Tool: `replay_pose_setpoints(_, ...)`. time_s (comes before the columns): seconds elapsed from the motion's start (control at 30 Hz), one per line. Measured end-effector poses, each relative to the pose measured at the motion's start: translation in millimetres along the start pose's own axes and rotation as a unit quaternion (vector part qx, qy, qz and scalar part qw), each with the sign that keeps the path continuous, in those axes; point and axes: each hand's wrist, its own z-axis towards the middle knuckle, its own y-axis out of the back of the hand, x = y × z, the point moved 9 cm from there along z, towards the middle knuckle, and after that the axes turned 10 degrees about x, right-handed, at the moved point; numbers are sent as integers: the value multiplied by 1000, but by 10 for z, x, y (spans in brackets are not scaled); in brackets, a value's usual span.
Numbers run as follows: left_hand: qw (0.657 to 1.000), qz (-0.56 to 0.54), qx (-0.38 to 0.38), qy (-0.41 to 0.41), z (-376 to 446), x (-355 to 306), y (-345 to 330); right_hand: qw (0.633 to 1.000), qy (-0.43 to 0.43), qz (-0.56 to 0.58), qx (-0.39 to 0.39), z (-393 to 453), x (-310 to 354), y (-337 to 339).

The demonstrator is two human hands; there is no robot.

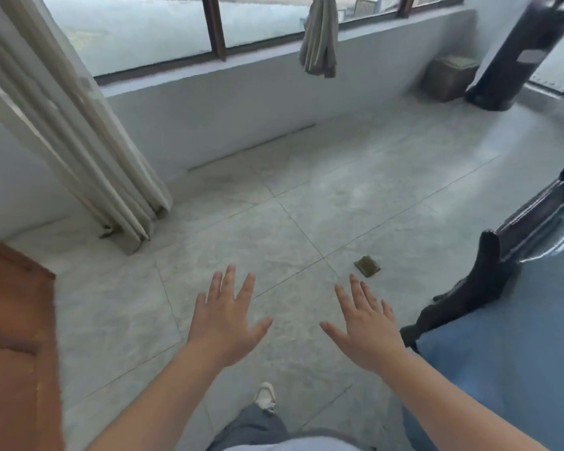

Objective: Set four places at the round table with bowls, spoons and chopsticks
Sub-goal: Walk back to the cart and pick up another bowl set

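Head view looks down past both bare forearms at a tiled floor, and none of the bowls, spoons or chopsticks for the place settings show anywhere in it. At the right edge a blue-covered worktop curves into view, with a clear glassy rim showing at its far side; whether it is the round one cannot be told from this slice. The left hand is held out over the floor, palm down, fingers straight and spread, thumb out to the right, holding nothing. The right hand is beside it and apart from it, likewise flat and spread with the thumb pointing left, and it too has hold of nothing. Neither hand touches the worktop or anything else. Just beyond the right hand's fingertips a small brownish square object lies on the floor near a tile joint. A dark wooden chair stands against the worktop's near edge, its back towards the camera. Below the hands, grey trousers and a white shoe show. At the left edge is a reddish-brown wooden panel. Farther off, a pale curtain hangs to the floor on the left, a knotted one hangs at the window, and a small woven bin sits beside a dark upright piece of furniture in the far corner.
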Motion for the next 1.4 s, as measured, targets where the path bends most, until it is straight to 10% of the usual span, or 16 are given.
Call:
replay_pose_setpoints(0.9,967,119,-20,-225,6542,-2686,2836,978,-179,101,-30,4808,-3220,3328)
replay_pose_setpoints(1.4,885,153,6,-439,9699,-5988,3814,891,-388,207,-114,5972,-5954,5002)
